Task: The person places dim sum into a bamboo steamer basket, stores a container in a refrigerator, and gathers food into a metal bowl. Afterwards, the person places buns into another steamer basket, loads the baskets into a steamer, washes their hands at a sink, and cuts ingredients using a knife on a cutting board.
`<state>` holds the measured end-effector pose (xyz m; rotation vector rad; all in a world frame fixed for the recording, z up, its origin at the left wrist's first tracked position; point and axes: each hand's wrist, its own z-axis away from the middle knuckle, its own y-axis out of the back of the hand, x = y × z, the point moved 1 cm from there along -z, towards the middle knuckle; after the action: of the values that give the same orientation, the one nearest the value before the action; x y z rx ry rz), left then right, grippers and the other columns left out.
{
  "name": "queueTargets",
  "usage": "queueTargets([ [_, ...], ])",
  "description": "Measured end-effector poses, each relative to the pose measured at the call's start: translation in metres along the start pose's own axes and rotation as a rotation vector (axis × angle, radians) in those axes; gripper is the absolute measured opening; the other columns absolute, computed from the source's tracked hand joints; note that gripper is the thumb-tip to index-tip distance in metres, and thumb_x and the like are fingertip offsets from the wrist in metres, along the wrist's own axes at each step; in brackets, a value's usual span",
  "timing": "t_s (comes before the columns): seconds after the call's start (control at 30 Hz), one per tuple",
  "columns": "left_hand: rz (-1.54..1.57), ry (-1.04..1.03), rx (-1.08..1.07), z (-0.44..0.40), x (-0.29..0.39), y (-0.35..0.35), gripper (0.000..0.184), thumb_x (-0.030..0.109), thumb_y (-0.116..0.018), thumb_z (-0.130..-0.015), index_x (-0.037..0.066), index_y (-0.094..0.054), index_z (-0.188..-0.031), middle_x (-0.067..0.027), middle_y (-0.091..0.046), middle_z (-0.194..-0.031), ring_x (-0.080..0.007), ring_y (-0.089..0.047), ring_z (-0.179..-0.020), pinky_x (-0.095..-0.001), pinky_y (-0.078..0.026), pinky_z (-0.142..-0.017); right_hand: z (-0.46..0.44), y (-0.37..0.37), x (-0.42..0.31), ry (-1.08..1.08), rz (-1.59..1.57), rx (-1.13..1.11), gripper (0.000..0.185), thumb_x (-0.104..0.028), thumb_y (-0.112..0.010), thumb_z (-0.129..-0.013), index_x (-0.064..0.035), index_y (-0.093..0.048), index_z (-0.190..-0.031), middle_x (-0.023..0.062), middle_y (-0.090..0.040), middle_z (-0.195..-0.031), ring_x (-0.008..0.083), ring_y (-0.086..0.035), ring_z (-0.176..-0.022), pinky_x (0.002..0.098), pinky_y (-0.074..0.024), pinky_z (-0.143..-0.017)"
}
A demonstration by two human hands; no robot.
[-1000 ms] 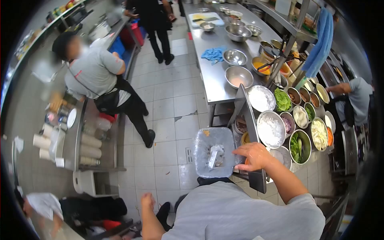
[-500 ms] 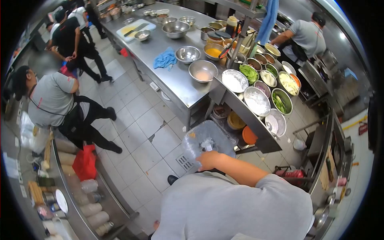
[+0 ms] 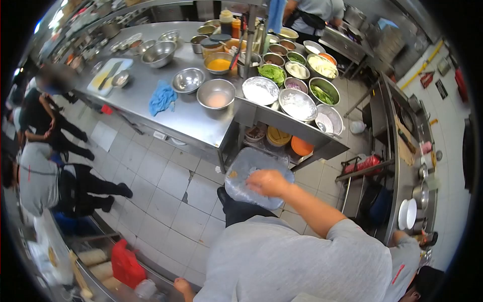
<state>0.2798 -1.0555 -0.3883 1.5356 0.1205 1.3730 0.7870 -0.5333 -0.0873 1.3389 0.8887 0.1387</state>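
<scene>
My right hand point(image 3: 266, 182) is stretched over a bin point(image 3: 235, 165) lined with a clear plastic bag. Its fingers point down into the opening, loosely apart and slightly blurred, with nothing visible in them. A few pale scraps lie inside the bin, partly hidden by the hand. Low in the view, my left hand point(image 3: 182, 286) hangs beside my body, away from any object; its fingers are too small and partly hidden to make out. Above the bin stands a steel table point(image 3: 198, 113) with a metal bowl point(image 3: 216, 94) holding something pale pink near its corner.
Bowls of white powder point(image 3: 298, 104) and leafy greens point(image 3: 271, 74) stand right of the table. A blue cloth point(image 3: 162, 98) lies on it. Co-workers point(image 3: 37, 176) stand at left; another person point(image 3: 405, 256) is close at lower right. A red bag point(image 3: 126, 264) sits lower left.
The view has turned to the right. The whitish item at my right hand's fingers is no longer visible there. Another person has come into view at the lower right.
</scene>
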Motion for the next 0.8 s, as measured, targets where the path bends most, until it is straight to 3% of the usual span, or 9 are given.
queueTargets([
  [0.13,0.301,0.456,-0.016,-0.057,0.078,-0.004,0.011,0.010,-0.060,-0.086,0.002,-0.060,-0.094,-0.0063,-0.059,-0.086,-0.0195,-0.060,-0.073,-0.0338,-0.047,-0.057,-0.043,0.121,0.052,0.094,0.191,0.817,0.017,-0.006,-0.075,-0.081,-0.0095,-0.077,-0.097,0.0104,-0.074,-0.102,0.0314,-0.070,-0.100,0.0419,-0.0571,-0.087],
  [0.27,0.236,0.586,-0.041,-0.113,0.121,0.009,0.039,0.007,-0.068,-0.079,-0.005,-0.056,-0.114,-0.0120,-0.057,-0.102,-0.0224,-0.064,-0.078,-0.0367,-0.053,-0.060,-0.093,0.201,0.204,-0.278,0.465,1.041,0.029,-0.008,-0.071,-0.085,-0.0089,-0.072,-0.114,0.0170,-0.066,-0.128,0.0380,-0.060,-0.120,0.0472,-0.0503,-0.102],
  [0.33,0.228,0.659,-0.124,-0.130,0.148,0.019,0.041,0.006,-0.069,-0.079,-0.005,-0.055,-0.115,-0.0123,-0.057,-0.102,-0.0226,-0.064,-0.078,-0.0369,-0.053,-0.061,-0.105,0.227,0.311,-0.590,0.362,0.990,0.024,-0.007,-0.063,-0.090,-0.0053,-0.074,-0.112,0.0227,-0.071,-0.117,0.0415,-0.066,-0.111,0.0481,-0.0524,-0.096],
  [0.37,0.229,0.698,-0.172,-0.140,0.161,0.023,0.042,0.006,-0.069,-0.078,-0.005,-0.055,-0.116,-0.0125,-0.057,-0.103,-0.0228,-0.064,-0.078,-0.0371,-0.053,-0.061,-0.107,0.251,0.299,-0.952,0.203,0.731,0.027,-0.007,-0.063,-0.088,-0.0047,-0.075,-0.113,0.0240,-0.073,-0.113,0.0419,-0.070,-0.106,0.0501,-0.0548,-0.092],
  [0.4,0.231,0.725,-0.220,-0.152,0.176,0.028,0.043,0.006,-0.070,-0.078,-0.006,-0.054,-0.116,-0.0127,-0.057,-0.103,-0.0229,-0.064,-0.078,-0.0372,-0.054,-0.061,-0.097,0.243,0.391,-1.174,0.407,0.478,0.029,-0.009,-0.065,-0.086,-0.0043,-0.076,-0.112,0.0244,-0.073,-0.115,0.0410,-0.070,-0.108,0.0484,-0.0555,-0.093],
  [0.5,0.245,0.794,-0.344,-0.186,0.231,0.047,0.046,0.006,-0.071,-0.077,-0.006,-0.053,-0.118,-0.0133,-0.056,-0.103,-0.0232,-0.064,-0.078,-0.0377,-0.054,-0.062,-0.073,0.230,0.456,-1.225,0.430,-0.071,0.034,-0.016,-0.066,-0.088,-0.0087,-0.076,-0.120,0.0215,-0.073,-0.121,0.0384,-0.070,-0.114,0.0464,-0.0558,-0.095],
  [0.67,0.280,0.797,-0.467,-0.257,0.300,0.053,0.052,0.005,-0.072,-0.075,-0.007,-0.051,-0.120,-0.0143,-0.056,-0.104,-0.0238,-0.064,-0.078,-0.0384,-0.056,-0.063,-0.074,0.194,0.512,-1.585,0.362,0.154,0.037,-0.024,-0.060,-0.094,-0.0127,-0.075,-0.126,0.0218,-0.069,-0.131,0.0323,-0.064,-0.128,0.0439,-0.0495,-0.107],
  [0.77,0.276,0.745,-0.493,-0.312,0.330,0.050,0.055,0.005,-0.073,-0.073,-0.008,-0.050,-0.122,-0.0148,-0.056,-0.104,-0.0241,-0.065,-0.078,-0.0388,-0.056,-0.064,-0.060,0.203,0.523,-1.357,0.255,-0.006,0.039,-0.029,-0.066,-0.090,-0.0108,-0.075,-0.123,0.0205,-0.071,-0.128,0.0340,-0.068,-0.121,0.0429,-0.0515,-0.102],
  [0.8,0.271,0.718,-0.497,-0.328,0.336,0.050,0.056,0.005,-0.074,-0.073,-0.008,-0.050,-0.122,-0.0150,-0.056,-0.105,-0.0243,-0.065,-0.078,-0.0389,-0.057,-0.064,-0.080,0.241,0.415,-1.337,0.102,0.159,0.047,-0.034,-0.074,-0.084,-0.0035,-0.075,-0.120,0.0226,-0.072,-0.123,0.0366,-0.071,-0.111,0.0445,-0.0525,-0.097],
])
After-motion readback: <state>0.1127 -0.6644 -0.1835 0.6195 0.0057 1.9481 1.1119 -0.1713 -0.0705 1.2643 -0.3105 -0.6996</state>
